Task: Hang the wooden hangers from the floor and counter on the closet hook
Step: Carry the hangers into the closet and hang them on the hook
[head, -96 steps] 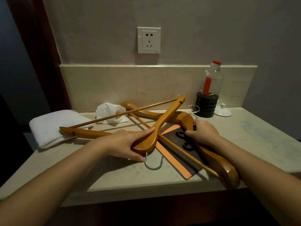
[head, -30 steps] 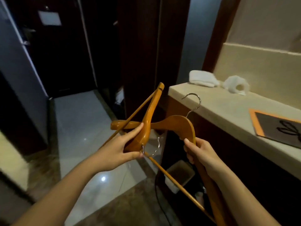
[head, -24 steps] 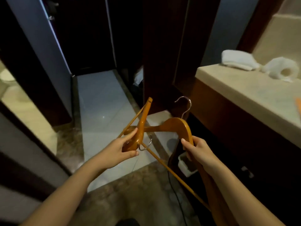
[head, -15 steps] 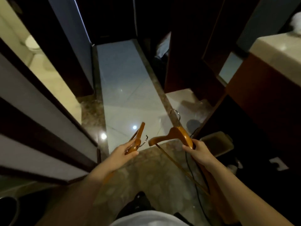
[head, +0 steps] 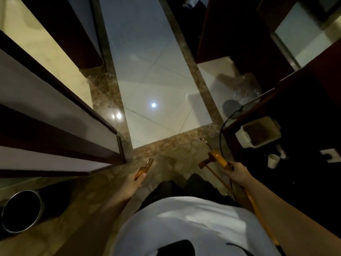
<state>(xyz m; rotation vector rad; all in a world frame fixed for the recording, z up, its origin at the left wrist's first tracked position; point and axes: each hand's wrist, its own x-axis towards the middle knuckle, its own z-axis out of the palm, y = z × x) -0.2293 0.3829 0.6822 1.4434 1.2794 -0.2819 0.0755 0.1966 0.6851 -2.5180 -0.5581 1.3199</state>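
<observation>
I look almost straight down at the floor and my own body. My left hand (head: 133, 183) grips one wooden hanger (head: 144, 168) near its neck; only a short orange piece shows past my fingers. My right hand (head: 237, 170) grips a second wooden hanger (head: 215, 157) at the top of its shoulder. Its metal hook (head: 203, 141) points away from me and its long bar runs back under my right forearm. The two hangers are apart, one at each side of my legs. No closet hook is in view.
A dark door edge and frame (head: 118, 143) stand close on the left. A white bin (head: 257, 132) and a paper cup (head: 273, 160) sit under the counter on the right, beside a black cable (head: 224, 126). A round metal bin (head: 20, 211) is at lower left. Pale floor tiles (head: 153, 85) stretch ahead.
I lifted both hangers off the counter and turned left. Since half a second ago my view tipped further down, and the hangers dropped lower and spread apart.
</observation>
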